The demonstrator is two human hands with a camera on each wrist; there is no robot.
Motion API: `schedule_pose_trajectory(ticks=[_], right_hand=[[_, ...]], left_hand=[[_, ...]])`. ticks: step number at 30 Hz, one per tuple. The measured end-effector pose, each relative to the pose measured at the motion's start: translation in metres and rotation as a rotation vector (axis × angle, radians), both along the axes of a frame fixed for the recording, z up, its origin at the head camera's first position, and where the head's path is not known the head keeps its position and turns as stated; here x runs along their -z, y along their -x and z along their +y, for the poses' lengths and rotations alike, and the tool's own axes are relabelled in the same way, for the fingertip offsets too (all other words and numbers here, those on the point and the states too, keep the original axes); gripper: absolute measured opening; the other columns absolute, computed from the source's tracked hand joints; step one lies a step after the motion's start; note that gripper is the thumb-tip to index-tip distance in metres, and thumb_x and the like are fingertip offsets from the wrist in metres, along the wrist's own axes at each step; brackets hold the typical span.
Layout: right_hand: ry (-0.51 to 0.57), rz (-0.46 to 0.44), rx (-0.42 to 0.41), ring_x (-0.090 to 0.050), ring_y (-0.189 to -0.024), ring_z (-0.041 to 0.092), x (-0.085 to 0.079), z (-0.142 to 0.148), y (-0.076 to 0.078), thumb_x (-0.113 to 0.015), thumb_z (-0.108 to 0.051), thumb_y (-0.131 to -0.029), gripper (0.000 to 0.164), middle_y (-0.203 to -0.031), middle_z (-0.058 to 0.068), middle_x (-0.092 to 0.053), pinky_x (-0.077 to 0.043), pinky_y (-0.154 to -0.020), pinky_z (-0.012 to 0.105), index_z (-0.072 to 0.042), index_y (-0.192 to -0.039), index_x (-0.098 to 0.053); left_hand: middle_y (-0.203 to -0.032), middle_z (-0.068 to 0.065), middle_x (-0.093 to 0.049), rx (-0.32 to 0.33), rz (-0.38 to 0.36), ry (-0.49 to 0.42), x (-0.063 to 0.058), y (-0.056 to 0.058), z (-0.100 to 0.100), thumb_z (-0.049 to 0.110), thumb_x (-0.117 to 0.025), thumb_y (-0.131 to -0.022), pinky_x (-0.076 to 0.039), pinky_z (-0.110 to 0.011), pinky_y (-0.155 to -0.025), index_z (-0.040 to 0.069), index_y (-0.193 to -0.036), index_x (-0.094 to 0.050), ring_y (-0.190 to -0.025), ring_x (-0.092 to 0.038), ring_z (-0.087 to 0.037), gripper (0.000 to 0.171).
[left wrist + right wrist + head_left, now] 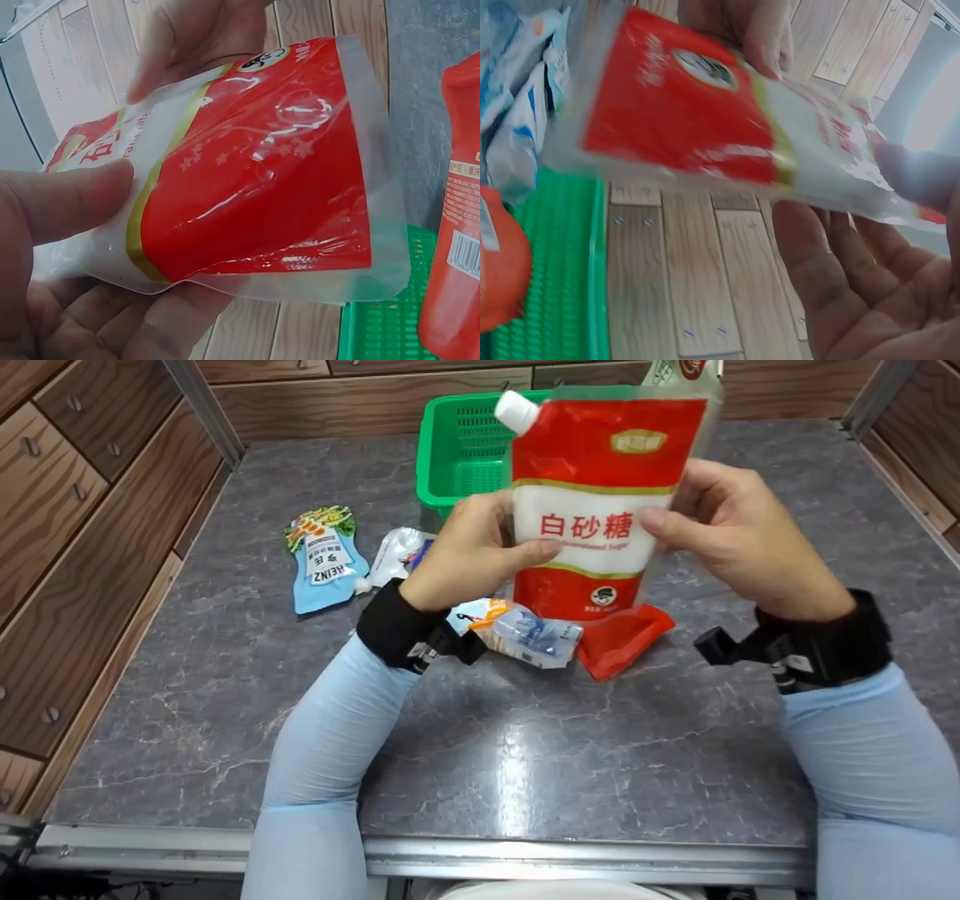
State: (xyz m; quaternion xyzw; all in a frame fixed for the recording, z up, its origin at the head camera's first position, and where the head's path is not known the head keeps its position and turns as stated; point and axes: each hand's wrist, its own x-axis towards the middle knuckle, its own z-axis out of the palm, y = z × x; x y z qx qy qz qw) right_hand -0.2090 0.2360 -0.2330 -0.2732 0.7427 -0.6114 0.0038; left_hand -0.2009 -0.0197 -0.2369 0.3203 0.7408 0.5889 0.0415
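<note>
A red and white pouch of granulated sugar (581, 450) with a white screw cap (516, 412) is held up over the table, printed front toward the head camera. My left hand (480, 540) grips its left side, thumb flat on the front and fingers behind. On the opposite side my right hand (739, 529) pinches the edge between thumb and fingers. From the left wrist view, the pouch's clear bottom seam (386, 225) points away from the left hand. In the right wrist view the right fingers (802, 255) lie under the pouch.
Behind the pouch stands a green basket (427, 454), partly covered. A light blue Heinz pouch (326, 562) lies at left, beside a white pouch (397, 555). Below the hands lie a blue-grey pouch (532, 634) and a red pouch (622, 641). Another package (667, 371) shows at the back.
</note>
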Motion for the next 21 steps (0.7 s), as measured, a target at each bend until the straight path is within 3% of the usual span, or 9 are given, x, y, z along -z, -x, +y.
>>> schedule_pose_trajectory(ticks=[3,6,11,16,21], right_hand=[[0.009,-0.004,0.001,-0.060,-0.076,0.026,-0.008,0.008,0.001,-0.060,-0.001,-0.086,0.028,-0.099,0.022,-0.061,-0.053,-0.061,0.026,0.006,-0.113,-0.057],[-0.069,0.016,0.020,-0.062,-0.080,0.026,-0.021,0.008,0.004,-0.060,-0.005,-0.087,0.028,-0.102,0.020,-0.063,-0.054,-0.065,0.026,0.005,-0.113,-0.059],[-0.359,0.083,0.010,-0.062,-0.080,0.023,-0.040,0.007,0.007,-0.061,-0.013,-0.087,0.027,-0.100,0.014,-0.065,-0.053,-0.066,0.022,-0.006,-0.113,-0.063],[-0.547,0.155,-0.011,-0.059,-0.073,0.019,-0.045,0.011,0.011,-0.057,-0.023,-0.090,0.019,-0.091,0.006,-0.065,-0.051,-0.061,0.016,-0.013,-0.104,-0.067],[-0.581,0.169,0.003,-0.059,-0.072,0.019,-0.045,0.016,0.009,-0.055,-0.023,-0.091,0.020,-0.093,0.005,-0.064,-0.052,-0.059,0.017,-0.015,-0.105,-0.067]], left_hand=[[-0.106,-0.013,-0.064,0.010,0.036,0.031,0.000,-0.001,0.004,0.001,-0.062,-0.084,-0.053,-0.027,-0.079,-0.005,-0.114,-0.056,-0.092,-0.064,-0.016,0.031],[-0.106,-0.013,-0.064,0.007,0.051,0.061,0.001,-0.002,0.006,0.002,-0.063,-0.083,-0.053,-0.026,-0.079,-0.005,-0.113,-0.056,-0.093,-0.063,-0.015,0.031],[-0.106,-0.012,-0.064,0.004,0.042,0.095,0.003,-0.004,0.007,0.002,-0.064,-0.083,-0.053,-0.026,-0.078,-0.005,-0.113,-0.057,-0.092,-0.064,-0.015,0.032],[-0.105,-0.012,-0.064,0.008,0.033,0.119,0.003,-0.004,0.007,0.002,-0.064,-0.083,-0.053,-0.026,-0.077,-0.004,-0.113,-0.057,-0.091,-0.064,-0.015,0.032],[-0.106,-0.011,-0.064,0.018,0.023,0.147,0.003,-0.002,0.010,0.004,-0.065,-0.083,-0.053,-0.025,-0.077,-0.003,-0.113,-0.057,-0.092,-0.064,-0.015,0.032]])
